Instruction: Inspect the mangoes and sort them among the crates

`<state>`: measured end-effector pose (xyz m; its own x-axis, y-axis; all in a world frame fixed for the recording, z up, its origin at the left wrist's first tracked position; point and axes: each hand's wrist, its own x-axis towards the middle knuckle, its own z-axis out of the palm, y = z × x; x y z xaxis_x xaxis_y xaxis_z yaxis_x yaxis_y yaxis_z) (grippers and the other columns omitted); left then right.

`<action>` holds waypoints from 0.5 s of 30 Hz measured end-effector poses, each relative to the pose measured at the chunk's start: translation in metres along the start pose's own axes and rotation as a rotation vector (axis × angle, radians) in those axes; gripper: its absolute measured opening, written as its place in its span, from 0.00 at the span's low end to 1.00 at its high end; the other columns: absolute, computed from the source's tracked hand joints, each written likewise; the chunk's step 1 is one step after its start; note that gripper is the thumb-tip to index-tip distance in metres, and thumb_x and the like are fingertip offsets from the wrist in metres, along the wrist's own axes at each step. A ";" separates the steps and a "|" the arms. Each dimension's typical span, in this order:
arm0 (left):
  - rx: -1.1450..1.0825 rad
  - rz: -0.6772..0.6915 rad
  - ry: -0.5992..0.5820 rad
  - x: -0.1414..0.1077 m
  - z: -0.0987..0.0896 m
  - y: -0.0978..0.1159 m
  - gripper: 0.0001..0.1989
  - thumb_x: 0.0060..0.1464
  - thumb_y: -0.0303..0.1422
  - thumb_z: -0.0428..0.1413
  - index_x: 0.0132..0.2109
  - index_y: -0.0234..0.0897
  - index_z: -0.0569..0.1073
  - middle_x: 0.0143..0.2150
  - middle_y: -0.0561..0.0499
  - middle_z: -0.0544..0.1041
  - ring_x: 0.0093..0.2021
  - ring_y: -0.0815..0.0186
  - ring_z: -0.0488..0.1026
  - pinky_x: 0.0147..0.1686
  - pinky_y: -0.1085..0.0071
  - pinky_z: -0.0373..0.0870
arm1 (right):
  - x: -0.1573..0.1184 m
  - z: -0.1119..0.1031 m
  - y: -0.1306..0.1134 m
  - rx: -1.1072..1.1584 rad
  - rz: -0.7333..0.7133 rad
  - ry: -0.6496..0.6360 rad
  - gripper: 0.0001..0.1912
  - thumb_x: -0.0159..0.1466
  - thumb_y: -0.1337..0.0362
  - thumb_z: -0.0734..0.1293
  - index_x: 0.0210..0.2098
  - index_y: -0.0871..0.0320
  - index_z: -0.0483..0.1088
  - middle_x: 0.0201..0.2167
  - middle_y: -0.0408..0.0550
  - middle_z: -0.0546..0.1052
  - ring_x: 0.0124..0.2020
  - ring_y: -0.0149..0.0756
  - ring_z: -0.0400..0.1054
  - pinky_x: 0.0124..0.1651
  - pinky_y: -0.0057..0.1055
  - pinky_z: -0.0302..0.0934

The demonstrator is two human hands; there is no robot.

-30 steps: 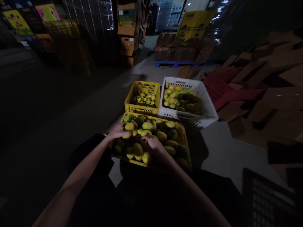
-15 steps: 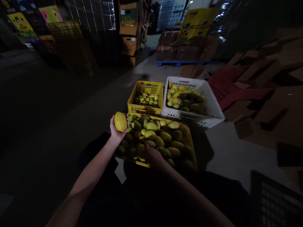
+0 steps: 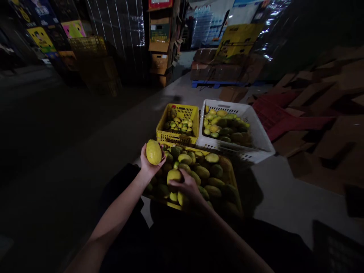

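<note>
In my left hand (image 3: 150,163) rests a yellow, oval papaya (image 3: 154,152), with the fingers curled round it above the near crate's left side. My right hand (image 3: 187,185) grips a second yellow-green papaya (image 3: 174,176) just over the pile. Below both hands stands a yellow plastic crate (image 3: 232,176) filled with green and yellow papayas (image 3: 202,172). Beyond it is a smaller-looking yellow crate (image 3: 178,138) with several small yellow-green fruits on its bottom. To its right, a white crate (image 3: 263,141) contains more yellow and green fruit, partly in shadow.
Flattened cardboard (image 3: 315,151) and a red crate (image 3: 284,113) lie to the right. A blue pallet (image 3: 213,84) with boxes stands behind the crates. Stacked cartons (image 3: 159,62) rise at the back. A dark crate (image 3: 338,246) is at the lower right.
My right hand has closed on a papaya and lifted it off the pile. My left hand still holds its papaya, and the whole view has shifted slightly.
</note>
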<state>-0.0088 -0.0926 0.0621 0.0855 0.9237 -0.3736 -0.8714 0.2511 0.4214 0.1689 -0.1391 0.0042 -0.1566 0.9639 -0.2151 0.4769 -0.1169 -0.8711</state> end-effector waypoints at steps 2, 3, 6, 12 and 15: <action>0.013 -0.033 -0.002 0.002 0.004 -0.004 0.24 0.65 0.49 0.44 0.51 0.38 0.74 0.37 0.47 0.80 0.32 0.66 0.75 0.32 0.71 0.76 | -0.001 -0.023 -0.010 0.349 -0.018 0.057 0.28 0.51 0.50 0.71 0.48 0.51 0.64 0.44 0.52 0.77 0.48 0.51 0.73 0.50 0.45 0.68; 0.016 -0.053 -0.003 0.002 0.007 -0.007 0.24 0.66 0.49 0.44 0.52 0.37 0.74 0.36 0.48 0.80 0.31 0.67 0.75 0.31 0.72 0.76 | -0.003 -0.035 -0.014 0.471 -0.025 0.060 0.29 0.49 0.49 0.72 0.48 0.49 0.64 0.45 0.51 0.77 0.49 0.52 0.73 0.51 0.46 0.69; 0.011 -0.119 -0.019 0.002 0.018 -0.019 0.26 0.67 0.50 0.43 0.55 0.34 0.73 0.35 0.47 0.80 0.31 0.66 0.76 0.33 0.70 0.77 | -0.010 -0.062 -0.023 0.636 -0.054 0.039 0.30 0.47 0.52 0.73 0.48 0.46 0.64 0.49 0.50 0.76 0.51 0.52 0.72 0.52 0.47 0.69; 0.046 -0.143 -0.084 0.001 0.035 -0.050 0.24 0.67 0.48 0.44 0.55 0.35 0.73 0.43 0.45 0.81 0.39 0.64 0.79 0.45 0.66 0.78 | -0.007 -0.067 -0.029 0.849 -0.030 0.049 0.31 0.55 0.43 0.64 0.52 0.53 0.65 0.54 0.59 0.75 0.52 0.56 0.72 0.50 0.49 0.68; 0.096 -0.094 -0.119 0.001 0.041 -0.061 0.24 0.65 0.50 0.46 0.53 0.36 0.74 0.46 0.44 0.81 0.46 0.59 0.79 0.45 0.66 0.79 | -0.003 -0.065 -0.028 0.884 -0.016 0.034 0.32 0.60 0.37 0.56 0.51 0.52 0.66 0.54 0.60 0.75 0.52 0.53 0.71 0.49 0.46 0.68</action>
<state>0.0643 -0.0952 0.0704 0.2263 0.9210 -0.3170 -0.8074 0.3594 0.4679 0.2117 -0.1229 0.0582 -0.1246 0.9720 -0.1990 -0.3708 -0.2317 -0.8993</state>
